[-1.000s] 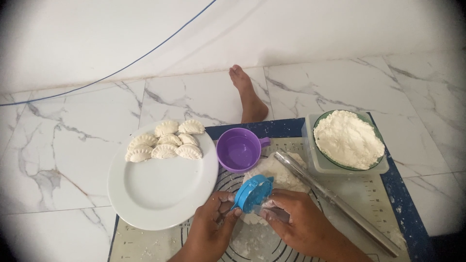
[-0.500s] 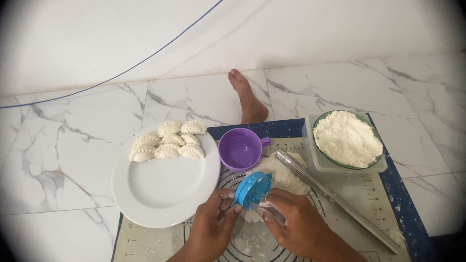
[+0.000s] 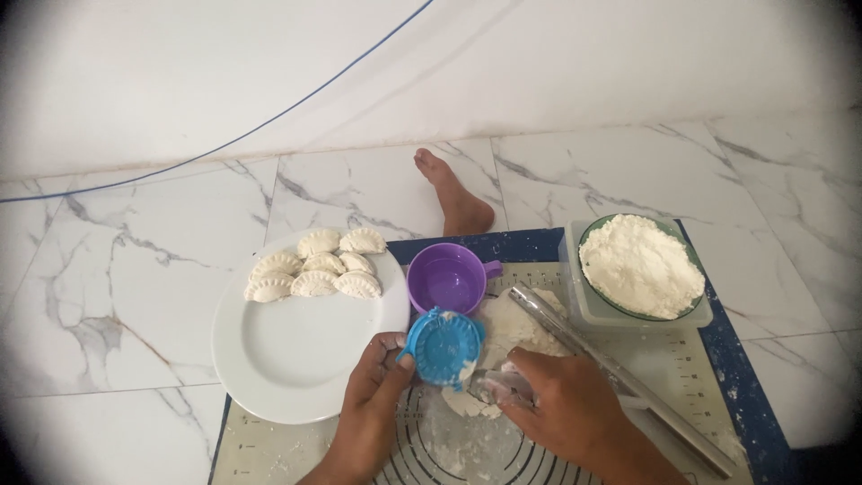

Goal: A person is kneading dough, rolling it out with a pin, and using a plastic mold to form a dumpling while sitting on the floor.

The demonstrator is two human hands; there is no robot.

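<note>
Blue dumpling press (image 3: 442,346), purple cup (image 3: 447,278)

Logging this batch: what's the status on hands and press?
Left hand grips blue dumpling press, fingers on its rim. Right hand on dough beside it. Rolling pin lies just right, not blocking.

the round blue plastic dumpling press (image 3: 442,348) sits on the pastry mat (image 3: 682,377), right of the white round plate (image 3: 287,359) carrying pale crimped dumplings (image 3: 314,269), before the purple plastic cup (image 3: 446,278); the metal rolling pin (image 3: 620,377) lies right.
</note>
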